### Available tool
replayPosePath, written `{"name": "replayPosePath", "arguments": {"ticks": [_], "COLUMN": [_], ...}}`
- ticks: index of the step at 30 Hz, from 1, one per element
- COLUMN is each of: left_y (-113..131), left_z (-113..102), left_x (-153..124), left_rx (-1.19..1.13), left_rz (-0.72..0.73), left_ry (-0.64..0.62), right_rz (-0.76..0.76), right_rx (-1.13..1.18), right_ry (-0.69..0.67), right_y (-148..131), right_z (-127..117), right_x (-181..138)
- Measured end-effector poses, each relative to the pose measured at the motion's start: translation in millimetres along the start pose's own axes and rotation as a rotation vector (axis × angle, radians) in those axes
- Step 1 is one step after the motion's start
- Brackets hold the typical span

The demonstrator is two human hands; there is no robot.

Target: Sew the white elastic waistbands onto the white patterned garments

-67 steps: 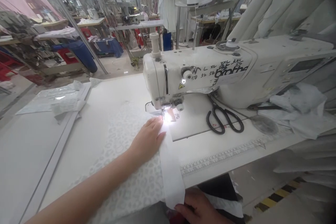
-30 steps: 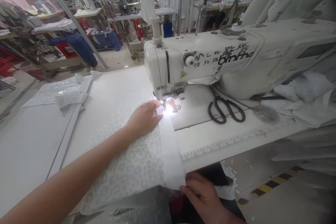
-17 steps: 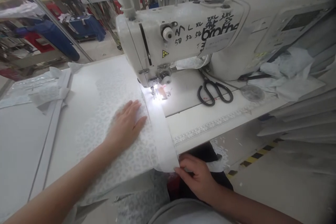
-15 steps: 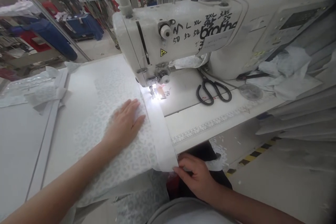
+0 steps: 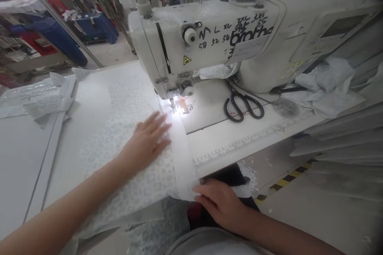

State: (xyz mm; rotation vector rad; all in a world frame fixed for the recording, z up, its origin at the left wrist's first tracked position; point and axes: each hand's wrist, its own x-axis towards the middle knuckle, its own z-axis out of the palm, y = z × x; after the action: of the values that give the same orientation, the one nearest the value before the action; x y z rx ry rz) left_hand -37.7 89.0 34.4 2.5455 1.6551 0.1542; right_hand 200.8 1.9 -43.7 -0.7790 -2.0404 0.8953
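A pale leopard-print fabric (image 5: 143,185) lies across the machine table, with a plain white strip (image 5: 183,159) along its right side. The strip runs up under the lit presser foot (image 5: 172,105) of the sewing machine (image 5: 167,44). My left hand (image 5: 149,135) rests on the printed fabric just below and left of the foot, fingers spread and somewhat blurred. At the table's front edge, my right hand (image 5: 220,201) pinches the near end of the white strip between thumb and fingers. Part of the fabric hangs over the edge towards my lap.
Black-handled scissors (image 5: 243,105) lie on the machine bed right of the needle. A printed ruler scale (image 5: 233,145) follows the table's front edge. Crumpled white fabric (image 5: 326,83) sits at the right, and folded pieces (image 5: 50,105) lie at the left.
My left hand has slid slightly right and up, closer to the white strip. The right hand has shifted a little left and down, still pinching the strip's end.
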Motion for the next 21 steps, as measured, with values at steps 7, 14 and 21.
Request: {"name": "replayPosePath", "arguments": {"ticks": [7, 14, 21], "left_y": [19, 14, -11], "left_z": [11, 10, 3], "left_x": [-18, -22, 9], "left_rx": [-0.182, -0.159, -0.057], "left_rz": [-0.033, -0.026, -0.009], "left_ry": [-0.054, -0.053, -0.026], "right_rz": [-0.371, -0.253, -0.207], "right_rx": [-0.166, -0.104, -0.151], "right_ry": [-0.148, -0.118, -0.170], "right_y": [-7, -18, -5], "right_z": [-28, -28, -31], "right_x": [21, 38, 84]}}
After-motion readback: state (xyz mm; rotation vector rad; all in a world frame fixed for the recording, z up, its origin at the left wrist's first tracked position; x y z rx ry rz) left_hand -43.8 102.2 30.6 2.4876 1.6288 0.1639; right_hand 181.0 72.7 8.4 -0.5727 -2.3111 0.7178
